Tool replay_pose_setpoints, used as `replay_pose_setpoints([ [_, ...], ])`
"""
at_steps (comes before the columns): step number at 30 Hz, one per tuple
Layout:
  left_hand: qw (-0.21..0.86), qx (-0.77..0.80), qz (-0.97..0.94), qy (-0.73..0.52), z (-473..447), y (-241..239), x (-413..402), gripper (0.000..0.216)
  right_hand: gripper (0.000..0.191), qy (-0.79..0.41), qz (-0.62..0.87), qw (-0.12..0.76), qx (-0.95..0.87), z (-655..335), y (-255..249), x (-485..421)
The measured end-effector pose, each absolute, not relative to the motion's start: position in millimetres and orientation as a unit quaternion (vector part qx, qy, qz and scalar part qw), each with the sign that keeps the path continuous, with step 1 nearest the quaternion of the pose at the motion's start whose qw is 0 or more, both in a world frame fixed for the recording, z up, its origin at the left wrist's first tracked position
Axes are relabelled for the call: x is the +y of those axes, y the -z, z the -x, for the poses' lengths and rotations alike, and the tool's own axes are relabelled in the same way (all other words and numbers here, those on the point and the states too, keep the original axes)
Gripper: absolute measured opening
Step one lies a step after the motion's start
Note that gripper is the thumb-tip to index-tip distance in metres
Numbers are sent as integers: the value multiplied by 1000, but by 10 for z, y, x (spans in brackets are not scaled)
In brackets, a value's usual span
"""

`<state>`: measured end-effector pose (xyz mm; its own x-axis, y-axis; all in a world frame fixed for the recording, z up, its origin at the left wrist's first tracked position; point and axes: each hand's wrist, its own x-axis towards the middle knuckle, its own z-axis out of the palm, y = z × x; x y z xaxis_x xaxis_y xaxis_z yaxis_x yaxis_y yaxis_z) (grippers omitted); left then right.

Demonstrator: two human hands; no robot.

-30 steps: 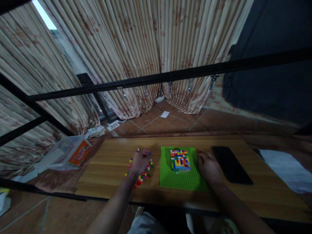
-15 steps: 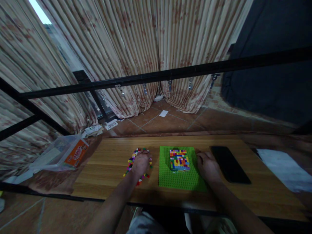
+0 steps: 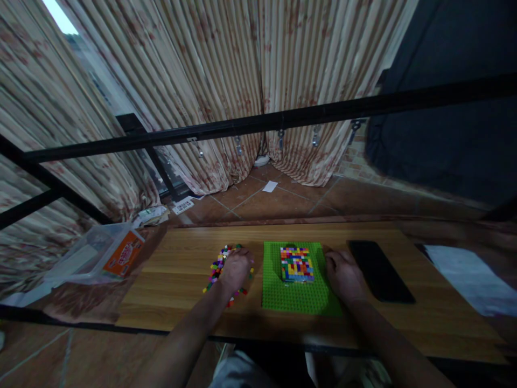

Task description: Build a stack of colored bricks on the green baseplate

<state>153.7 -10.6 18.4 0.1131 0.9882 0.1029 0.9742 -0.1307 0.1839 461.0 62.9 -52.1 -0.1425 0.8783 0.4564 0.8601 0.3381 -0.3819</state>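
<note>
A block of many-coloured building bricks [image 3: 297, 264] stands on the upper middle of a green baseplate [image 3: 301, 299]. Left of the plate, loose small bricks [image 3: 218, 265] lie in a heap on the wooden table. Over the right side of that heap is my left hand [image 3: 236, 268], fingers curled down and pressed together; whatever they pinch is hidden. My right hand [image 3: 344, 275] rests at the plate's right edge, its fingers curled in, and I cannot make out anything between them.
Right of my right hand lies a black phone-like slab [image 3: 380, 271] on the table [image 3: 169, 275]. White paper [image 3: 470, 277] is at the far right. A clear plastic box [image 3: 91, 258] with an orange label stands beyond the table's left end. A black rail [image 3: 258, 124] crosses ahead.
My left hand has shifted slightly right and up over the loose bricks. My right hand and the brick block stay in place. The view has tilted a little.
</note>
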Motion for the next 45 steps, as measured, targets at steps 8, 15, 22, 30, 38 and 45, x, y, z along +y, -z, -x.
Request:
replay_pose_setpoints([
  [8,14,670,-735,-102,-1531,-154,-144,18,24,-16,568,319,-758,-4616,529,628],
  [15,153,653,-678,-301,-1725,-247,-220,18,24,-17,576,317,-753,-4618,548,637],
  [22,337,611,-568,-436,-2115,-141,-258,13,24,-22,581,313,-751,-4605,519,629],
  [30,365,603,-540,-460,-2218,-44,-221,8,23,-27,583,310,-750,-4601,505,618],
  [38,356,612,-544,-451,-2266,-66,-209,8,23,-24,584,310,-750,-4596,501,618],
  [45,324,619,-562,-444,-2278,-43,-241,9,23,-26,580,312,-752,-4605,502,622],
])
